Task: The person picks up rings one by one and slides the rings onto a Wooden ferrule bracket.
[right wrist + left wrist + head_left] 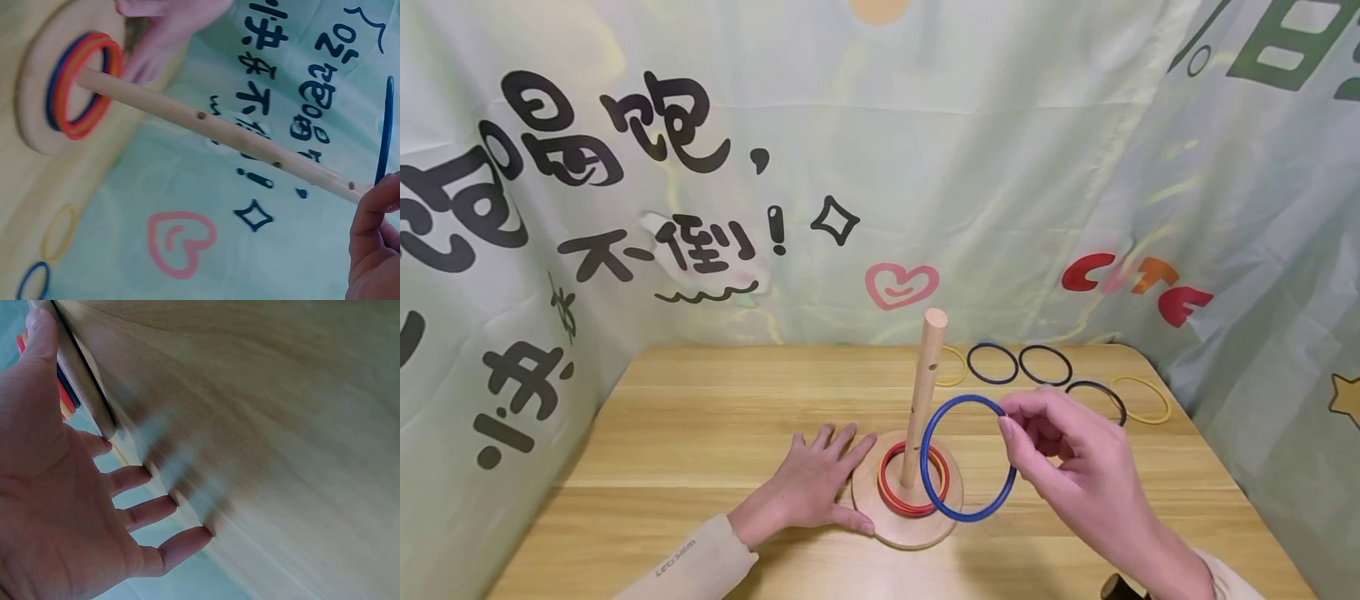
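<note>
My right hand point(1078, 467) pinches a blue ring point(970, 517) between thumb and fingertips, in front of and to the right of the wooden post point(927, 367). In the right wrist view the blue ring point(385, 131) shows edge-on near the post's top end. Red and orange rings point(895, 505) lie stacked around the post on its round base point(910, 537); a blue one is in that stack in the right wrist view. My left hand point(816, 483) lies with fingers spread against the base's left edge. In the left wrist view its fingertips touch the table point(300, 456).
Toward the table's back right lie blue rings point(992, 382) and yellow rings point(1165, 406), some overlapping. A printed cloth point(1000, 167) hangs behind and beside the table. Some dark object point(1118, 588) shows at the bottom edge by my right wrist.
</note>
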{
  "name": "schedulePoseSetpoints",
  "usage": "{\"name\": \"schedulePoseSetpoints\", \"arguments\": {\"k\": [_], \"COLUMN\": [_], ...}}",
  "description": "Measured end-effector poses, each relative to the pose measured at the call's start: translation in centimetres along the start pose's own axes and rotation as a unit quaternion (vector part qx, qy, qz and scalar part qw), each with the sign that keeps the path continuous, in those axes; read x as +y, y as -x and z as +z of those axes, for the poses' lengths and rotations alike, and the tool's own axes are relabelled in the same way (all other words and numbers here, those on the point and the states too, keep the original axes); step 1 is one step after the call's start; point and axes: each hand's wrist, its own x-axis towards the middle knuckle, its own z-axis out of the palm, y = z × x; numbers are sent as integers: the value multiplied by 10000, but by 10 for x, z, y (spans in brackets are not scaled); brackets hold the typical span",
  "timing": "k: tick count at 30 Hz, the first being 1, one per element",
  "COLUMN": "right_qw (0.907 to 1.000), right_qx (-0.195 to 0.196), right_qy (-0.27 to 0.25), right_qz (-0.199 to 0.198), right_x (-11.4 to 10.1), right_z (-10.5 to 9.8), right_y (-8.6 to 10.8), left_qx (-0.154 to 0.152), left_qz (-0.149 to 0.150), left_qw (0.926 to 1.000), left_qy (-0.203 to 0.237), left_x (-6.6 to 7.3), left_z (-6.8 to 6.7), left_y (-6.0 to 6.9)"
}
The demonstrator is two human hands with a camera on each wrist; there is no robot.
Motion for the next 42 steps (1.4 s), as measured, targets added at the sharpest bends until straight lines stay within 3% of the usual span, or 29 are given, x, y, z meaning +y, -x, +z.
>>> {"name": "schedulePoseSetpoints", "arguments": {"k": [6,13,22,31,42], "right_qw": [9992,9873,9773,9720,9540], "right_qx": [251,455,474,93,-504], "right_qy": [-305,-1244,-1450,-1232,-1188], "right_qz": [109,875,1472,1999,2706], "right_x": [-8,-15,-8,15,47], "right_z": [0,3,14,26,45], "right_y": [-28,-57,-79,-68,-26], "left_qx": [-82,-276,-296,-254,-227], "left_qz": [3,-142,-178,-188,-165], "left_qw": [10000,9995,9993,9995,9996], "left_qy": [5,82,109,76,32], "left_x": [1,5,4,4,5], "left_z": [-3,-10,-10,-10,-9], "left_y": [-1,-1,-1,-1,0]}}
